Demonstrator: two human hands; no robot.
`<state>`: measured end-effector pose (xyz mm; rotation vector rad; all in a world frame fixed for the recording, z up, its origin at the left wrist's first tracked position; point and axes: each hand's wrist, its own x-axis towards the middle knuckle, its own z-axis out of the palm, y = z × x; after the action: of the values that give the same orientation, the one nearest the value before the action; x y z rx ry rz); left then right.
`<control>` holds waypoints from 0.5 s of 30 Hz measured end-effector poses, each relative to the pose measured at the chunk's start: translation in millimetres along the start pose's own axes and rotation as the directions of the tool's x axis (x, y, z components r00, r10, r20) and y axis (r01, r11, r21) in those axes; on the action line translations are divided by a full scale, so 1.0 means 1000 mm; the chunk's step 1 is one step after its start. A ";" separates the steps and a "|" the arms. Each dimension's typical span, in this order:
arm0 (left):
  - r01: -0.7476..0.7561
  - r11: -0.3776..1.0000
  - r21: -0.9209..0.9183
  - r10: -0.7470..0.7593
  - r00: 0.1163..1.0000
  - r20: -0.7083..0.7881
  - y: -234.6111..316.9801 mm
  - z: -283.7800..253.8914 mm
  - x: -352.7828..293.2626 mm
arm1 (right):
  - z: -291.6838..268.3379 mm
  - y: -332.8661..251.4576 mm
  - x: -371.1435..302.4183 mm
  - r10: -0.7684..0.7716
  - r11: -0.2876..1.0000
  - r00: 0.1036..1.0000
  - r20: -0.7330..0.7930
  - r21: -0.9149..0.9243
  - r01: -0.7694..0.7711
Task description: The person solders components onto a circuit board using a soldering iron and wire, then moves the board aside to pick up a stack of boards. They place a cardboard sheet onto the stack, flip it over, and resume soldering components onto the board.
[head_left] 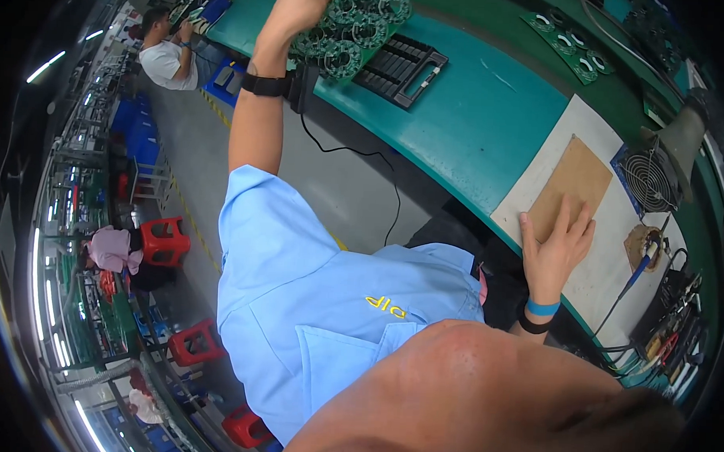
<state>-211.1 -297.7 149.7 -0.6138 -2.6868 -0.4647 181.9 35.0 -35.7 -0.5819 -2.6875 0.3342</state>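
My left hand (pixel 299 9) reaches to the far edge of the picture, its fingers curled in and partly cut off. Right beside it are several round green circuit boards (pixel 341 59) with ring-shaped openings, grouped close together at the bench edge. Whether those fingers grip a board does not show. My right hand (pixel 559 247) lies palm down with fingers apart on a flat brown cardboard sheet (pixel 581 171). Under the cardboard is a larger whitish sheet (pixel 516 207) on the green bench.
A black slotted tray (pixel 397 70) sits beside the boards on the green benchtop (pixel 478 110). Further back lies another board panel (pixel 566 47). To the right are a fan (pixel 649 179), a blue-handled soldering iron (pixel 641 264) and hand tools (pixel 677 348). A seated person (pixel 170 56) works at the far left.
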 end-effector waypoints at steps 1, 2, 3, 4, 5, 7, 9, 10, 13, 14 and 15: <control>0.105 0.994 -0.038 -0.101 0.991 0.092 0.006 -0.008 -0.007 | 0.000 -0.001 0.000 0.014 1.000 1.000 0.017 -0.028 -0.013; 0.110 0.993 -0.037 -0.106 0.990 0.092 0.006 -0.012 -0.015 | -0.001 -0.003 0.000 0.010 1.000 1.000 0.019 -0.028 -0.009; 0.115 0.992 -0.053 -0.105 0.983 0.153 0.005 -0.015 -0.019 | -0.001 -0.005 0.001 0.020 0.998 0.999 0.026 -0.058 -0.018; 0.122 0.990 -0.069 -0.104 0.971 0.214 0.004 -0.017 -0.023 | -0.001 -0.007 0.002 0.029 0.996 0.999 0.032 -0.088 -0.027; 0.131 0.988 -0.081 -0.105 0.956 0.274 0.003 -0.020 -0.028 | -0.001 -0.008 0.002 0.037 0.993 0.999 0.040 -0.116 -0.032; 0.133 0.952 -0.276 -0.040 0.948 0.317 -0.002 -0.007 -0.048 | -0.001 -0.004 -0.001 0.022 0.995 0.999 0.039 -0.101 -0.018; 0.137 0.770 -0.623 0.119 0.929 0.351 -0.007 0.012 -0.069 | -0.002 0.001 -0.002 0.000 0.998 1.000 0.024 -0.067 0.002; 0.132 0.767 -0.628 0.130 0.926 0.353 -0.002 0.022 -0.073 | -0.006 0.003 -0.003 0.010 0.997 1.000 0.021 -0.072 -0.008; 0.406 0.412 -0.816 0.238 0.817 0.526 0.022 0.062 -0.091 | -0.026 0.011 -0.017 -0.008 1.000 0.997 0.080 0.007 0.008; 0.460 0.319 -0.828 0.221 0.814 0.538 0.037 0.075 -0.101 | -0.031 0.016 -0.024 0.036 0.999 0.996 0.077 -0.021 -0.035; 0.512 0.216 -0.831 0.198 0.810 0.551 0.049 0.085 -0.113 | -0.036 0.016 -0.029 0.005 1.000 0.995 0.099 0.022 -0.008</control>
<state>-114.6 -263.4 40.3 -0.8152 -2.5864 -2.5882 226.4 42.3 -16.8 -0.5819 -2.7736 0.4043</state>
